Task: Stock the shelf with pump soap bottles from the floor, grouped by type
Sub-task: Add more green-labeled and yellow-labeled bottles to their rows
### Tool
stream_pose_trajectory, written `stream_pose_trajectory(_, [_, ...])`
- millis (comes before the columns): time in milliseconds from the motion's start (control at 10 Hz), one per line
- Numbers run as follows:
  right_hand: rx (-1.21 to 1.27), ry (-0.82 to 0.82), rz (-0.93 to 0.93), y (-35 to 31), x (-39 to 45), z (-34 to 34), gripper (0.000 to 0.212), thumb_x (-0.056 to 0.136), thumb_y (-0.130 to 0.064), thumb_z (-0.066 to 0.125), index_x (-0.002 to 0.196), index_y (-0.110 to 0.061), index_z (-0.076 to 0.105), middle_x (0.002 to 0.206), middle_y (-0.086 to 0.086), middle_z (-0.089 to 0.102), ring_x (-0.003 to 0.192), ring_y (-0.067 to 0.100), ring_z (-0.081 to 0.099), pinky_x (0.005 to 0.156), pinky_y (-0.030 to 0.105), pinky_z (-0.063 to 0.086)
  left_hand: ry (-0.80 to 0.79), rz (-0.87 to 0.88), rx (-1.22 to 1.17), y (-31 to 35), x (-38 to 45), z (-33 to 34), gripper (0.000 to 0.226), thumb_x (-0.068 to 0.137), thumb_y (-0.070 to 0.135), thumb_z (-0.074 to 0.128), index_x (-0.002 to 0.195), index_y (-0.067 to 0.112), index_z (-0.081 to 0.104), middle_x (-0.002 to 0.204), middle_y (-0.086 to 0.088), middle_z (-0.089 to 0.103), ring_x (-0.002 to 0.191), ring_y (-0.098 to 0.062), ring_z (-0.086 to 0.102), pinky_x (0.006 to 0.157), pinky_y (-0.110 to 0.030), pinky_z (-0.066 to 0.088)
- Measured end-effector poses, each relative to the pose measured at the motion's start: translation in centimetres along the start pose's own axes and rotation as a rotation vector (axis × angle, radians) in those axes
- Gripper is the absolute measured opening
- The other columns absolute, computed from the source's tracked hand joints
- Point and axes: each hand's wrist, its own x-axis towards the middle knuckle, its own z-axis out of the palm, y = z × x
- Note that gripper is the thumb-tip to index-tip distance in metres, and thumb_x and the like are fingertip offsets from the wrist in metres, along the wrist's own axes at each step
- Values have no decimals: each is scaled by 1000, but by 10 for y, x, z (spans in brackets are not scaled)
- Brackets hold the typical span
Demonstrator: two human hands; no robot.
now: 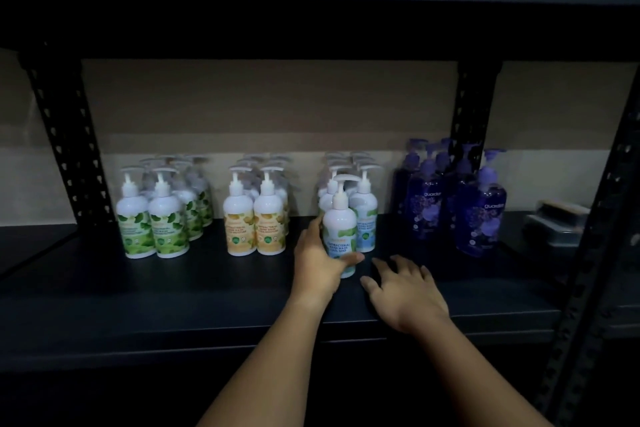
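The step in hand looks like setting a blue-and-green labelled mint bottle (341,225) down at the front of its own group: the left hand (320,262) wraps the lower body of the bottle, thumb across the front of the label and fingers round the back, so the left grip is closed about that bottle, which stands upright on the dark shelf (173,295) just ahead of the mint group (360,204). The right hand (403,288) lies at about 4 o'clock from the bottle, fingers spread and relaxed over the shelf board, holding nothing; whether it touches the board I cannot tell. The next move probably calls for sliding the bottle back toward 12 o'clock until it lines up beside the front right bottle, then letting go without knocking the tall pump heads. The white bottles are smooth, rounded plastic with narrow necks and flat-topped pumps; the green leaf group (156,218) sits at 9 o'clock, the yellow group (256,222) between it and the mint ones. At 3 o'clock the purple bottles (481,208) are translucent and broader-shouldered. The shelf is matte, with punched metal uprights (69,135).
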Motion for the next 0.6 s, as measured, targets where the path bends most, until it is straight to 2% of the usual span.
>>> stream_pose_trajectory(100, [8, 11, -5, 0, 0, 1, 64, 105, -57, 22, 162, -29, 20, 170, 8, 14, 157, 26, 9, 127, 48, 3, 50, -34, 0, -10, 8, 8, 95, 38, 54, 93, 122, 24, 62, 117, -2, 68, 108, -21, 68, 93, -47, 59])
stream_pose_trajectory(200, [17, 18, -4, 0, 0, 1, 64, 105, -56, 23, 162, -29, 21, 170, 8, 14, 157, 25, 9, 128, 48, 3, 59, -44, 42, -10, 11, 10, 83, 46, 29, 104, 117, 19, 63, 115, -5, 68, 107, -24, 67, 93, -48, 58])
stream_pose_trajectory(300, [18, 23, -5, 1, -1, 2, 64, 105, -56, 23, 162, -29, 21, 170, 9, 15, 157, 26, 9, 128, 48, 3, 72, -30, 66, -14, 14, 12, 80, 48, 24, 105, 116, 15, 63, 114, -5, 68, 107, -25, 67, 92, -48, 58])
stream_pose_trajectory(600, [24, 37, -3, 1, -1, 3, 63, 105, -56, 24, 162, -29, 22, 169, 8, 16, 157, 26, 10, 128, 48, 3, 86, -33, 95, -17, 17, 12, 78, 44, 34, 105, 108, 15, 63, 109, -4, 70, 102, -25, 69, 87, -48, 60])
